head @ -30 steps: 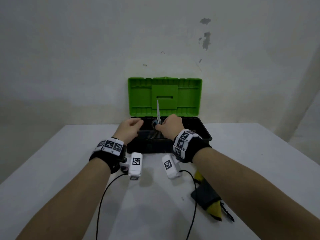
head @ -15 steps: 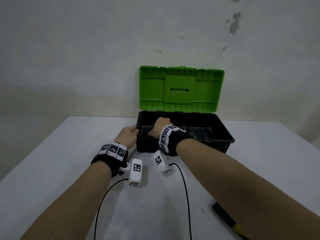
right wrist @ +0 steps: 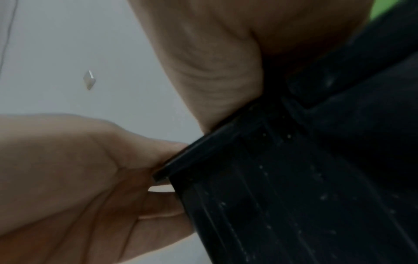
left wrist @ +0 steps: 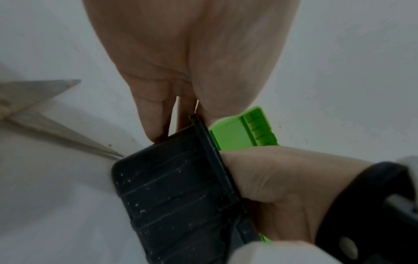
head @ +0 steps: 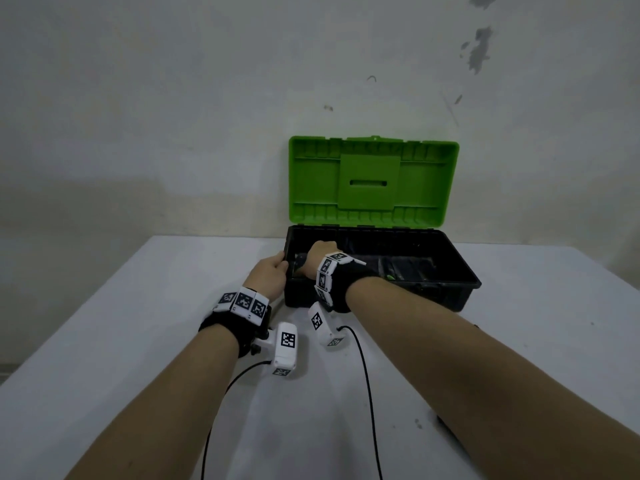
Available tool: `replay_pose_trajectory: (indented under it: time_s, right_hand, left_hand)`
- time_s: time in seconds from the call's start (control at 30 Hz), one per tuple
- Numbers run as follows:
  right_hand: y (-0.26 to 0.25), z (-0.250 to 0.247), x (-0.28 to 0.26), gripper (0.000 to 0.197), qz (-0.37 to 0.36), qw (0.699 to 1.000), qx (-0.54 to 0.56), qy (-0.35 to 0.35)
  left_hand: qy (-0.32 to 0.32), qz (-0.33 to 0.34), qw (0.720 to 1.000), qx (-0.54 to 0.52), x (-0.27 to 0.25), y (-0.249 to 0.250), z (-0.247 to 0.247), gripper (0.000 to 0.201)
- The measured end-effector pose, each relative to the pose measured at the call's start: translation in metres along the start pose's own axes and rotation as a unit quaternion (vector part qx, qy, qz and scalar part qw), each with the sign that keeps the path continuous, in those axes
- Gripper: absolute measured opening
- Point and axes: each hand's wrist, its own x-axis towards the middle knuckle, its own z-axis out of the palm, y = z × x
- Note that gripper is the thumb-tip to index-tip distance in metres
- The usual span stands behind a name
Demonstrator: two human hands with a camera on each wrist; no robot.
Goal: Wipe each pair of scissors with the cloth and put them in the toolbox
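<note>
The black toolbox (head: 450,292) stands at the table's back with its green lid (head: 370,181) up. My left hand (head: 270,275) grips its near left corner, thumb on the rim and fingers against the end wall (left wrist: 172,196). My right hand (head: 320,254) reaches over the front rim into the box's left end, and its fingers are hidden inside. In the left wrist view a pair of scissors (left wrist: 45,114) lies on the table beside that corner with its blades apart. Dark items with a green spot (head: 389,277) lie in the box.
A wall rises directly behind the toolbox. Two thin black cables (head: 367,393) trail from my wrists across the white table (head: 138,341). A dark scrap (head: 441,420) peeks out from under my right forearm at the lower right.
One second ago my right hand held scissors blade-up above the box; it has since dropped inside and the blade is out of sight. My left hand moved onto the box's corner.
</note>
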Motion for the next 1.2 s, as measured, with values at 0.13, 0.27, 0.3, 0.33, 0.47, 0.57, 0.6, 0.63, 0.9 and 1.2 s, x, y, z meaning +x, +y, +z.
replay_pose_trajectory:
  time_s: [0.13,0.27,0.3,0.33,0.47,0.57,0.6,0.63,0.9,1.2]
  right_hand:
    - [0.014,-0.005,-0.016,0.039,-0.007,0.999,0.028,0.043]
    - [0.040,-0.018,-0.043,0.040,-0.022,0.996,0.052,0.070]
    - [0.049,-0.021,-0.053,0.040,-0.027,0.995,0.060,0.075]
    - [0.058,-0.024,-0.062,0.039,-0.032,0.994,0.071,0.078]
    - [0.100,-0.027,-0.104,0.032,-0.029,0.988,0.103,0.107]
    - [0.135,-0.026,-0.125,0.027,-0.012,0.981,0.103,0.162]
    - [0.147,-0.027,-0.130,0.025,0.000,0.980,0.107,0.167]
    - [0.160,-0.027,-0.132,0.024,0.016,0.981,0.105,0.165]
    - [0.229,-0.017,-0.128,0.039,0.116,0.991,-0.053,0.034]
    - [0.234,-0.021,-0.139,0.058,0.022,0.990,-0.120,-0.073]
  left_hand:
    - [0.015,-0.010,0.999,0.037,-0.015,0.002,-0.003,0.038]
    - [0.037,-0.041,0.993,0.106,-0.036,-0.003,-0.007,0.038]
    - [0.042,-0.043,0.989,0.133,-0.045,-0.004,-0.007,0.037]
    - [0.045,-0.049,0.985,0.157,-0.054,-0.005,-0.007,0.037]
    - [0.043,-0.076,0.945,0.317,-0.087,-0.010,-0.004,0.036]
    - [0.033,-0.112,0.878,0.465,-0.107,-0.011,-0.006,0.027]
    - [0.032,-0.116,0.870,0.478,-0.111,-0.010,-0.005,0.025]
    - [0.025,-0.122,0.866,0.484,-0.115,-0.007,-0.004,0.024]
    - [-0.003,-0.113,0.862,0.493,-0.128,0.006,-0.006,0.020]
    - [-0.052,-0.185,0.959,0.209,-0.143,0.021,0.003,0.018]
